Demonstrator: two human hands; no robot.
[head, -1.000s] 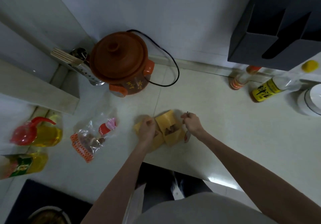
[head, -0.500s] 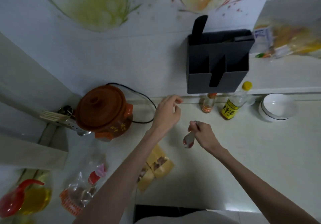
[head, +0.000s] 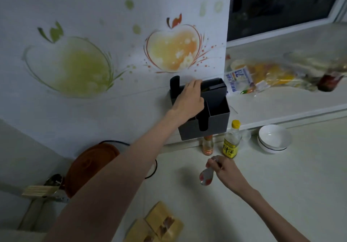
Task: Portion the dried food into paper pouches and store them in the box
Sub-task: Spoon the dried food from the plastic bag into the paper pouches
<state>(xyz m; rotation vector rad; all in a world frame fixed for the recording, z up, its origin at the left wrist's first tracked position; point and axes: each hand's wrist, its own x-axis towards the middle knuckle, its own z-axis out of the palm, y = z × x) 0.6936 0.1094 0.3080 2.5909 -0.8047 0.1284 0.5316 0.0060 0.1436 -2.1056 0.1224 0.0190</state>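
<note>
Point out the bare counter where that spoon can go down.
Bare counter lies right of the right hand, in front of the stacked bowls. It is crowded by the wall: two bottles stand under the dark box. The pouches fill the near edge.

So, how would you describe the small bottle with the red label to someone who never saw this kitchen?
Find the dark box on the wall. Two bottles stand below it on the counter. The red-labelled bottle is the shorter, left one; its neighbour has a yellow cap.

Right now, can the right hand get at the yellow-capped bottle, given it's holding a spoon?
Probably, but not cleanly. The right hand sits just in front of the yellow-capped bottle with nothing between them, yet its fingers are curled around the spoon, so it would need to put that down first.
</note>
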